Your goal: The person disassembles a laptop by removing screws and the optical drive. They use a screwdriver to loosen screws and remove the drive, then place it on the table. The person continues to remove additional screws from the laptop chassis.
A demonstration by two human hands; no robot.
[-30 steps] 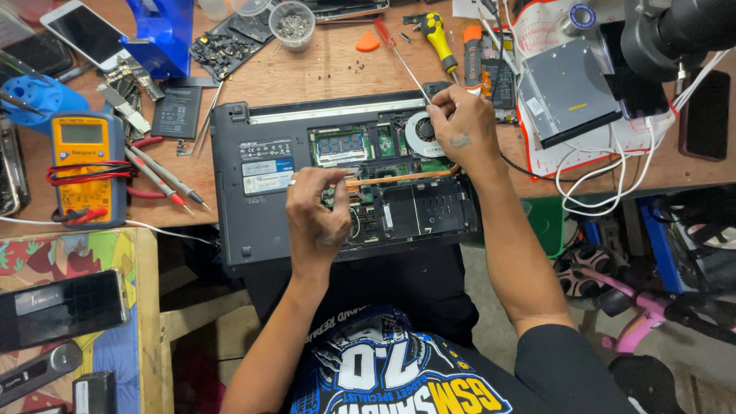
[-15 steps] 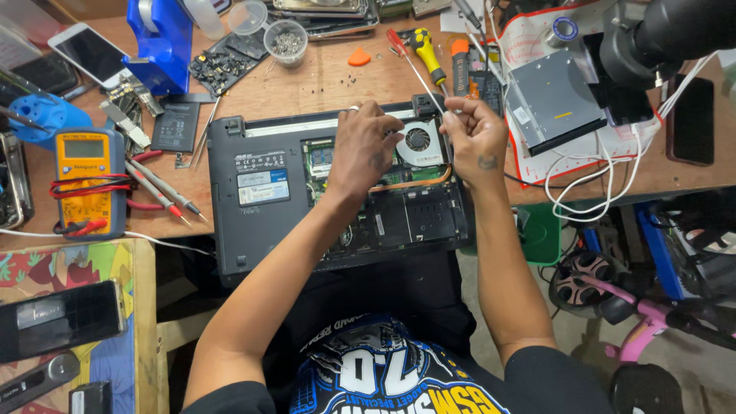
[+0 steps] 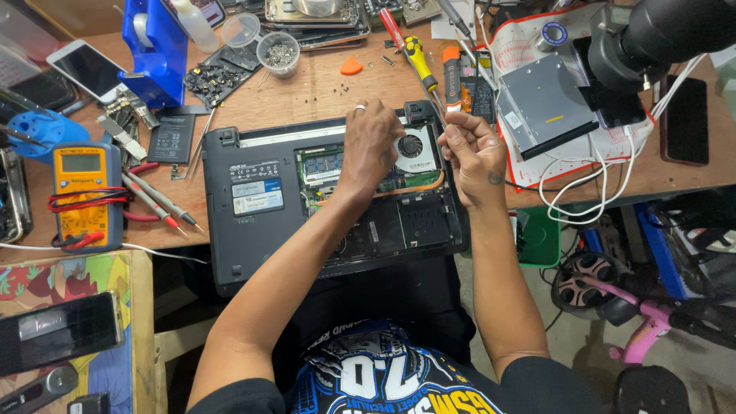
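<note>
The opened laptop lies on the worktop, multimeter to its left, optical drive to its right.

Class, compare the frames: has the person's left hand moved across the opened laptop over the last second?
Yes. The left hand went from the laptop's middle bay, near its front edge, up toward its rear edge, beside the cooling fan.

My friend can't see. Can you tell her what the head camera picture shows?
A person's left hand rests on the open underside of a black laptop near its fan, while the right hand pinches a thin tool. A yellow meter, screwdrivers and phones clutter the wooden table.
</note>
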